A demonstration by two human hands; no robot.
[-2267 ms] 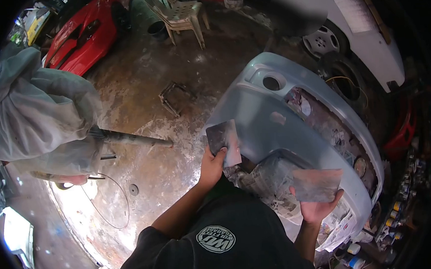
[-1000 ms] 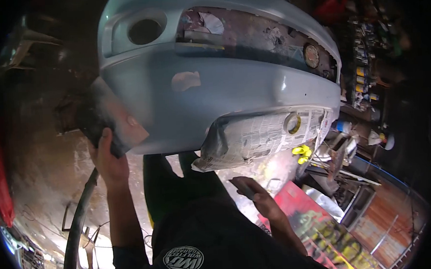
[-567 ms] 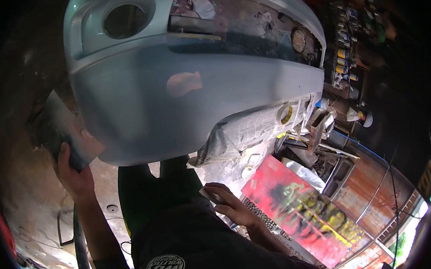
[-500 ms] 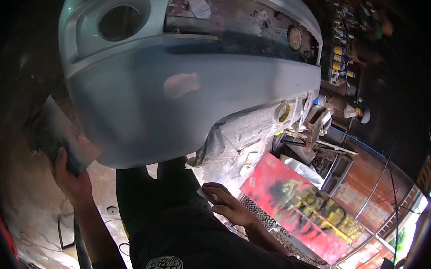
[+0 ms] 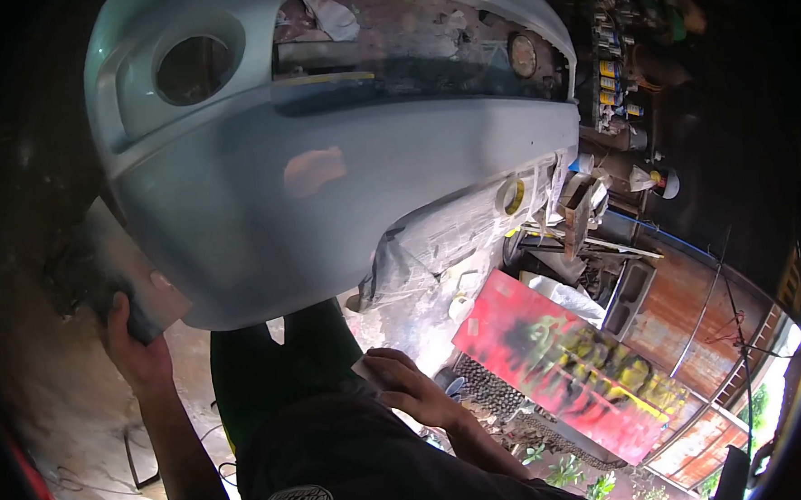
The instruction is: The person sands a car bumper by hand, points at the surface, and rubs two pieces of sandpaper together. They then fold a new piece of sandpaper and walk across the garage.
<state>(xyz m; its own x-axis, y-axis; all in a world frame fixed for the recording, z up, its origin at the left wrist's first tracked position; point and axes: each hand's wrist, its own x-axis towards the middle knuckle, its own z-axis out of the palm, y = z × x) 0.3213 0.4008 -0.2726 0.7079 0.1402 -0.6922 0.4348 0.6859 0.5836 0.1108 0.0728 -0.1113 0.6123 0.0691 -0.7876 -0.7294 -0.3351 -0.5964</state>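
Note:
A large grey bumper (image 5: 235,204) with a round hole and a wide opening fills the upper middle. It has a pinkish patch (image 5: 315,171) on its face. At its lower left edge, my left hand (image 5: 140,350) is wrapped round the lower part of a flat grey panel (image 5: 139,273). Below the bumper and right of my legs, my right hand (image 5: 409,387) pinches a small pale flat piece (image 5: 367,369) near my dark clothing. Masking paper (image 5: 445,234) with a yellow tape roll (image 5: 512,196) lies behind the bumper's lower edge.
A red board (image 5: 560,359) with yellow and black paint lies at the lower right. Beyond it are rusty metal sheets (image 5: 676,317) and a wooden box (image 5: 578,206). Cans (image 5: 607,83) and tools line the upper right. A cable lies on the floor at the lower left.
The view has shifted, so the bumper appears slightly farther left and its bottom edge lower. Both hands keep their holds, and more green plants show at the bottom right.

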